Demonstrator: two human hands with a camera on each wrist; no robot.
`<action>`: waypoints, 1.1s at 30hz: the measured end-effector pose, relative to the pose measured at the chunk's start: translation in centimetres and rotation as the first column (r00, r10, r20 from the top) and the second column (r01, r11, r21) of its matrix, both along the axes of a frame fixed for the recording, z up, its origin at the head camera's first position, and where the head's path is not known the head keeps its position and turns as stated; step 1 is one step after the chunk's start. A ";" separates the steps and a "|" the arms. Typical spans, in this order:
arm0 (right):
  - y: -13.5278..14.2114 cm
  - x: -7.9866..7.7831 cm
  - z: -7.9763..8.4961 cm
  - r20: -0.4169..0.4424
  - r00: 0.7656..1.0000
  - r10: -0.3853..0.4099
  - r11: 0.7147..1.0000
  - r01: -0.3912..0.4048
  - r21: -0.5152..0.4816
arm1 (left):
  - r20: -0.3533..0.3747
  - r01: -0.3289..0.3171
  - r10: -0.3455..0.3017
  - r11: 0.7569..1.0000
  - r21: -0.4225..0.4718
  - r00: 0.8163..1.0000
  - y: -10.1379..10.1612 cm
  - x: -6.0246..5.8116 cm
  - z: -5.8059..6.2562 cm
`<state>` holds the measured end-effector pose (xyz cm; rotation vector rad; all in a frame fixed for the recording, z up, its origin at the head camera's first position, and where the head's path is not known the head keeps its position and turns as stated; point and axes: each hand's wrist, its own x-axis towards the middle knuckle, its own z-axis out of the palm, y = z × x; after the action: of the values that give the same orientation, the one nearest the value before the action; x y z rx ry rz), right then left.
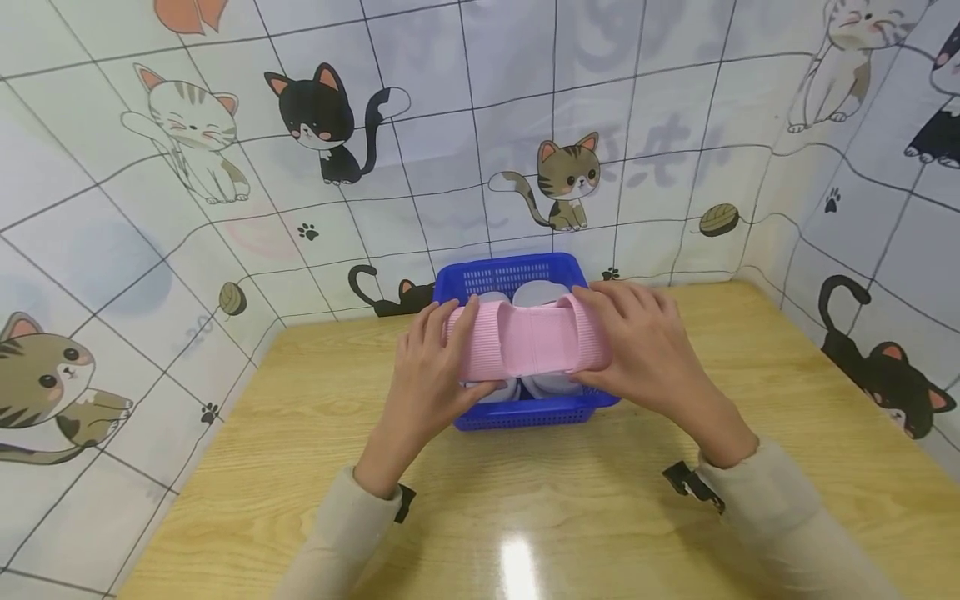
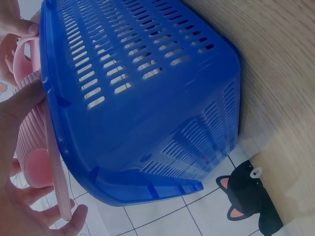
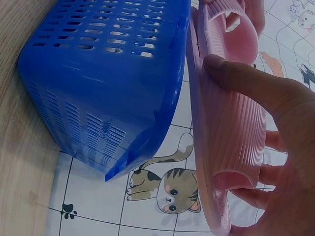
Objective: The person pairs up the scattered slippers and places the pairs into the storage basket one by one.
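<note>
A pair of pink slippers with ribbed straps is held level, end to end, at the top of a blue plastic basket (image 1: 525, 414). My left hand (image 1: 429, 367) grips the left slipper (image 1: 480, 342), its thumb along the near edge and fingers over the far side. The right slipper (image 1: 591, 340) is in my right hand (image 1: 648, 354), held the same way. Below the slippers, pale grey rounded items (image 1: 542, 292) lie in the basket, mostly covered. The right wrist view shows the right slipper's sole (image 3: 198, 128) side-on near the basket's rim (image 3: 179, 83).
The basket stands on a wood-grain table (image 1: 315, 500) near the back wall. Around the table hangs a white sheet (image 1: 435, 150) with a grid and cartoon cats. Black straps (image 1: 693, 486) show at the cuffs of both light sleeves (image 1: 780, 508).
</note>
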<state>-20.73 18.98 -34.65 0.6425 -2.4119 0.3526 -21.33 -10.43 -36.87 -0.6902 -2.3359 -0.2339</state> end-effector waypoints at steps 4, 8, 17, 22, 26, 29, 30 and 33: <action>0.0 0.0 0.0 0.003 1.000 -0.002 1.000 0.002 0.002 | 0.009 -0.001 0.001 1.000 -0.005 1.000 0.0 0.0 0.0; 0.0 0.0 0.0 0.005 1.000 0.001 1.000 -0.001 0.001 | 0.005 -0.001 0.001 1.000 -0.003 1.000 0.1 0.1 0.0; -0.2 0.0 -0.1 0.004 1.000 0.003 1.000 -0.003 -0.003 | -0.015 -0.001 0.001 1.000 -0.010 1.000 0.2 0.1 -0.1; -0.2 0.0 -0.1 -0.015 1.000 0.008 1.000 -0.008 -0.002 | -0.019 0.000 0.000 1.000 -0.006 1.000 0.3 0.1 0.0; -0.3 0.0 -0.1 -0.013 1.000 0.003 1.000 -0.003 0.002 | -0.016 -0.001 0.001 1.000 -0.008 1.000 0.3 0.1 0.1; -0.3 0.1 -0.1 -0.008 1.000 0.001 1.000 -0.001 0.003 | -0.009 -0.002 0.002 1.000 -0.012 1.000 0.3 0.1 0.1; -0.3 0.1 -0.1 -0.007 1.000 0.002 1.000 -0.002 0.002 | -0.008 -0.003 0.003 1.000 -0.013 1.000 0.3 0.1 0.1; -0.3 0.2 -0.1 -0.009 1.000 0.004 1.000 -0.004 0.004 | -0.003 -0.005 0.005 1.000 -0.015 1.000 0.4 0.2 0.0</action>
<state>-20.57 18.70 -34.72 0.6490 -2.4037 0.3461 -21.16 -10.08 -36.83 -0.6912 -2.3387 -0.2131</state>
